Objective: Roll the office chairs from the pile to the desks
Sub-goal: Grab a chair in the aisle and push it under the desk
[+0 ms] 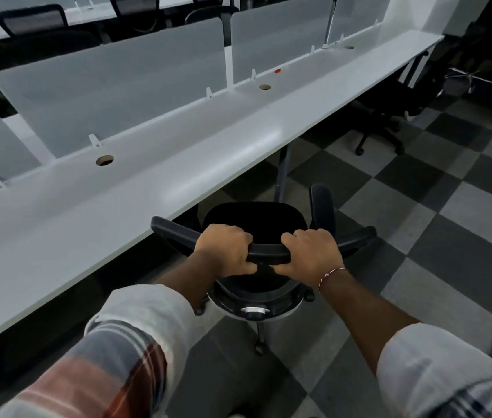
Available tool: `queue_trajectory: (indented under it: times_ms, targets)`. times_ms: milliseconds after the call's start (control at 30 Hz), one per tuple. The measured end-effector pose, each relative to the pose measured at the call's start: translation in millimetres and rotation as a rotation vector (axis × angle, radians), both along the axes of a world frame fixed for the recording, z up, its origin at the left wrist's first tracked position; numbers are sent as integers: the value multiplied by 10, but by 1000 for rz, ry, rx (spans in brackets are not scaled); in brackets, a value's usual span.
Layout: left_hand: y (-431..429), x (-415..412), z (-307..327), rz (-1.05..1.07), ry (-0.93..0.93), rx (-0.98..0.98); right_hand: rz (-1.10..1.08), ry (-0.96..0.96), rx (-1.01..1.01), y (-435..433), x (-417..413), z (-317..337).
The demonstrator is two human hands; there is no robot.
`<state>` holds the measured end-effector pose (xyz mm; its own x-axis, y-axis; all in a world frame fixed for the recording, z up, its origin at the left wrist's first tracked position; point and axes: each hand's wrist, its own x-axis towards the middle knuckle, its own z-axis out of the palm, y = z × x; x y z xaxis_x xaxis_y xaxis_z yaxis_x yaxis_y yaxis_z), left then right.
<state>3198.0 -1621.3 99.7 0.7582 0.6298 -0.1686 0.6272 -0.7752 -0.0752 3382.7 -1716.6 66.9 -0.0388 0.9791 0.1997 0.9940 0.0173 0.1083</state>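
Checkered carpet floor (419,188) beside long white desk (148,182) with grey divider panels (112,92), left hand (225,248) and right hand (311,251) both curled around top rail of black office chair (256,221), its seat just under desk edge.

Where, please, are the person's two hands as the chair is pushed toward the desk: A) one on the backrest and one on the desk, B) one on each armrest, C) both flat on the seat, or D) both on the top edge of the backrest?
D: the left hand and the right hand both curl round the backrest's top edge, side by side.
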Motion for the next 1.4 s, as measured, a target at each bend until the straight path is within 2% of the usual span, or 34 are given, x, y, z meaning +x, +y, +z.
queue_trajectory:
  times_ms: [433, 700, 1133, 1400]
  targets:
    - [609, 637, -117, 185, -13, 40, 145, -11, 33, 959, 730, -105]
    - [579, 982, -141, 308, 13, 60, 220, 28, -46, 1075, 1074, -35]
    - [-250, 942, -164, 333, 29, 38, 217, 30, -154, 254, 1029, -10]
    - [-1059, 1185, -227, 182, 26, 22, 116, -44, -104, -656, 1232, -201]
